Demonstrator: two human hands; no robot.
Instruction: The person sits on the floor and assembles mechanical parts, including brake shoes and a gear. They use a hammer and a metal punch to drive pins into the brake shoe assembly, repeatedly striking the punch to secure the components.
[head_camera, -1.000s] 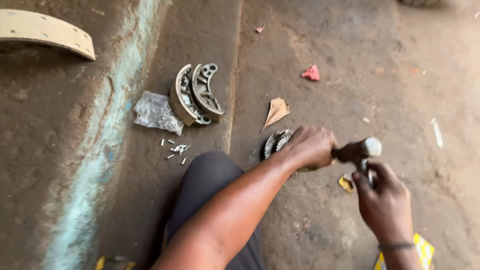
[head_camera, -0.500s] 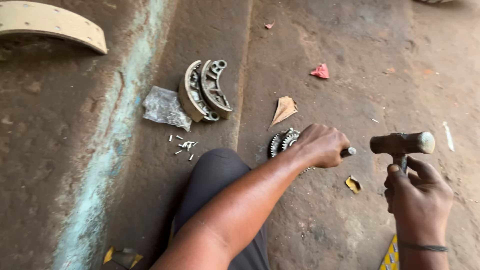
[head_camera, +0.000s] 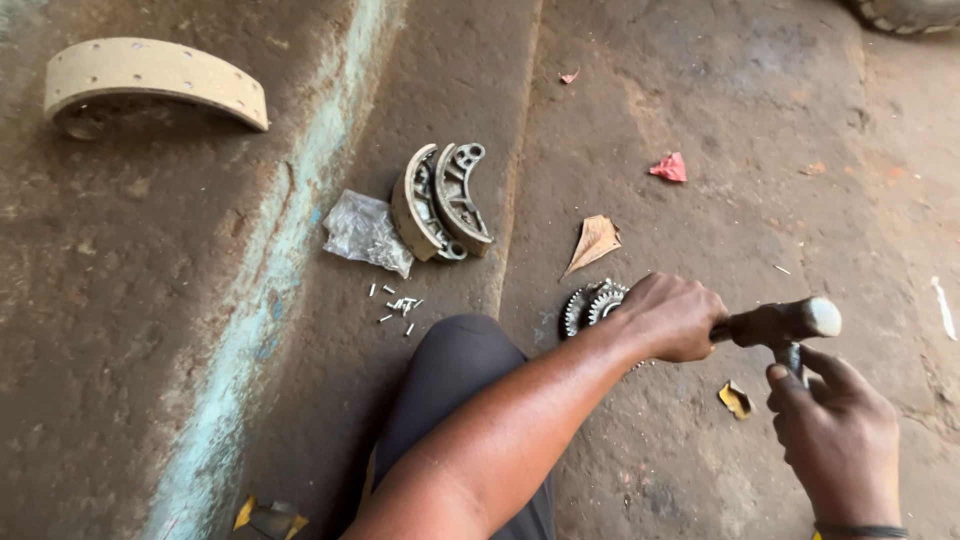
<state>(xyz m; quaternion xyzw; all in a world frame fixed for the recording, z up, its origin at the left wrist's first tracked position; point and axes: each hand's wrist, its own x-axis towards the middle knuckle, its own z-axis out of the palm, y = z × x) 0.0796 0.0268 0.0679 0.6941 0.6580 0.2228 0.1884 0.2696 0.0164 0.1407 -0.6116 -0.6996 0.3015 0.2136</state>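
the hammer (head_camera: 780, 325) sits clenched in your right hand (head_camera: 840, 440), head level with your left hand (head_camera: 672, 318) — which is closed over a punch beside the toothed gears (head_camera: 593, 305) on the ground. you're mid-strike, i judge — the next blow calls for a square hit and a steady punch.

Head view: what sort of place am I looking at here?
Probably a roadside or yard vehicle repair spot. On the bare concrete ground lie brake shoes, a separate curved brake lining and toothed gears; the right hand holds a hammer.

Dull grey metal hammer head (head_camera: 782, 322); toothed metal gears (head_camera: 593, 303); rough, dusty concrete floor (head_camera: 700, 110).
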